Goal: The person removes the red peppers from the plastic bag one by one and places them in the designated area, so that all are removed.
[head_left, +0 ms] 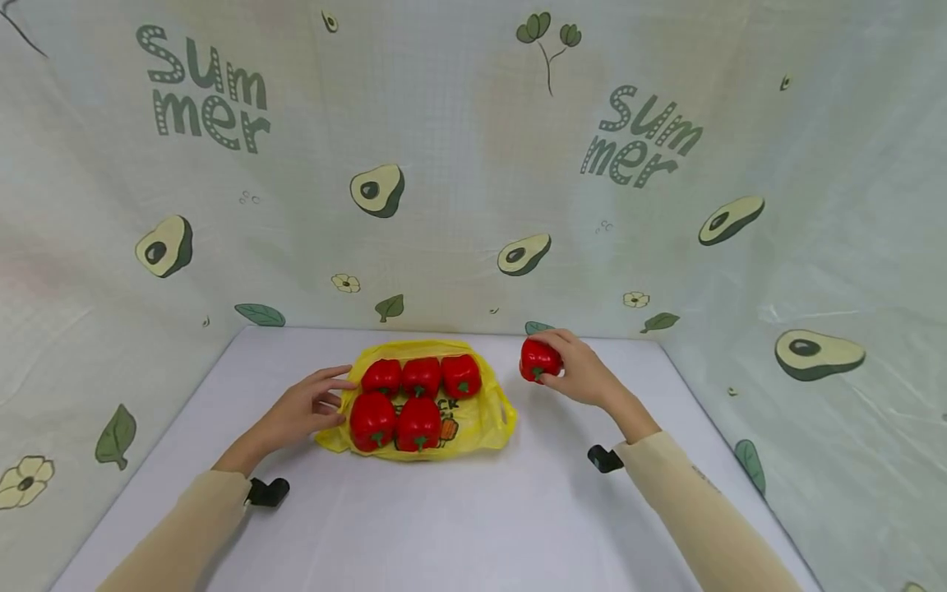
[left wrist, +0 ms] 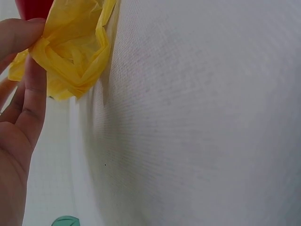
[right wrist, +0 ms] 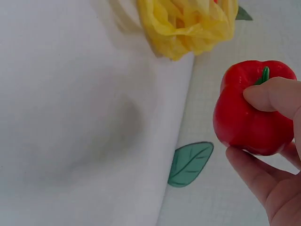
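My right hand point(head_left: 580, 370) grips a red bell pepper point(head_left: 538, 360) just right of the yellow plastic bag point(head_left: 484, 423). In the right wrist view the thumb lies across the pepper point(right wrist: 254, 113) near its green stem, fingers beneath. The pepper hangs over the white table, its shadow apart from it. At the bag's left edge is my left hand point(head_left: 303, 411), fingers loosely spread. In the left wrist view its thumb and a finger touch the crumpled bag edge point(left wrist: 70, 56), close to a red pepper point(left wrist: 33, 8). Several red peppers point(head_left: 419, 423) lie on the bag in two rows.
The white table point(head_left: 444, 526) reaches back to a pale cloth backdrop point(head_left: 444, 107) printed with avocados, leaves and lettering. Cloth also hangs at both sides. A black wrist-camera mount point(head_left: 268, 492) sticks out from the left sleeve, another mount point(head_left: 604, 459) from the right.
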Motion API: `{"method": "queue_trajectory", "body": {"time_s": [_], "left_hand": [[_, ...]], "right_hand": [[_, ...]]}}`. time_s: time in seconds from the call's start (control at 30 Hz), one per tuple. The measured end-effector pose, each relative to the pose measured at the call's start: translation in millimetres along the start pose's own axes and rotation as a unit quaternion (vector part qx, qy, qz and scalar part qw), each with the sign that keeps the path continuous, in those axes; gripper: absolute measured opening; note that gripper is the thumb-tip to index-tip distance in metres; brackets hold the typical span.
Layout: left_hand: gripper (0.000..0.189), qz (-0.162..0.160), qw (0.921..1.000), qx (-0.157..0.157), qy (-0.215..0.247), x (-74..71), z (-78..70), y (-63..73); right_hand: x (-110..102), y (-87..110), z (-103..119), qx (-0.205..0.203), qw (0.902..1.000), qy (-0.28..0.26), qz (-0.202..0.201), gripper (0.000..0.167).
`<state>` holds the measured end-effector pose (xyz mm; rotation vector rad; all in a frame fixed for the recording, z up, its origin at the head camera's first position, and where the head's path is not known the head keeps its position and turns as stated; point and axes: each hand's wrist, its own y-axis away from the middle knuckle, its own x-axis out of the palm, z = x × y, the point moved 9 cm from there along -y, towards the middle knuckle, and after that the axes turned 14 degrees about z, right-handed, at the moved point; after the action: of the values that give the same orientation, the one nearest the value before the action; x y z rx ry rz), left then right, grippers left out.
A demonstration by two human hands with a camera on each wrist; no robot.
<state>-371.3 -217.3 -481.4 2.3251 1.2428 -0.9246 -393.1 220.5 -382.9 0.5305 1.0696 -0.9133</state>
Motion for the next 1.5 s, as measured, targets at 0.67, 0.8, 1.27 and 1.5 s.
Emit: {"method": "queue_trajectory", "body": {"time_s": [0.67,0.8,1.27,1.5], "left_hand": [[0.053,0.004,0.9999,0.014,0.009,0.6,-3.6,-0.7],[0.053,0.005,0.9999,0.01,0.013,1.0,-2.3,-0.7],[0.054,0.003,0.9999,0.008,0.008,1.0,-2.1,0.1],[0.054,0.002,0.9999,0.003,0.009,-0.4,-4.8,1.1]], "right_hand": [[34.0,-15.0,-59.2,0.059,0.9951,-0.057,0.055,0.066],[39.9,-15.5,-64.2,0.062,0.994,-0.069,0.058,0.065],[53.3,-17.6,-74.0,0.084,0.9894,-0.092,0.074,0.064],[54.0,-19.4,-77.3,0.101,0.9871,-0.099,0.075,0.065]]}}
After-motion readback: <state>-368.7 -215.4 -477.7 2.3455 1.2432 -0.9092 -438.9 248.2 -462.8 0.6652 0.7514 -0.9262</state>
